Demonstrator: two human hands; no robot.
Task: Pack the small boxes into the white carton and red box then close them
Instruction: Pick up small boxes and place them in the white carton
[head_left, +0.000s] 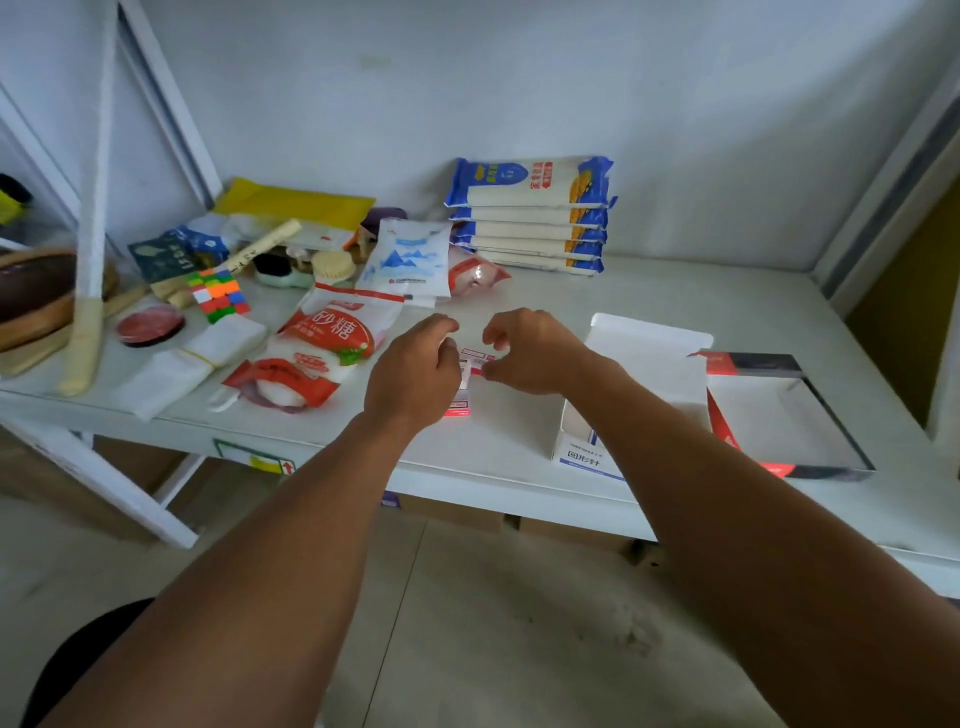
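Several small white-and-pink boxes (470, 375) lie in a cluster on the white table (545, 296), mostly hidden between my hands. My left hand (413, 371) hovers over their left side with curled fingers. My right hand (530, 349) sits at their right side, thumb and fingers bent near the top box. Whether either hand grips a box is hidden. The white carton (639, 364) stands open to the right, its lid flap raised, partly behind my right forearm. The red box (784, 415) lies open further right, a shallow tray with nothing visible inside.
Red-and-white sugar bags (327, 332) lie just left of my left hand. A stack of blue-and-white noodle packs (530, 218) stands at the back. A colourful cube puzzle (218, 293), a brush, white cloths and a white pole (93, 208) crowd the left side.
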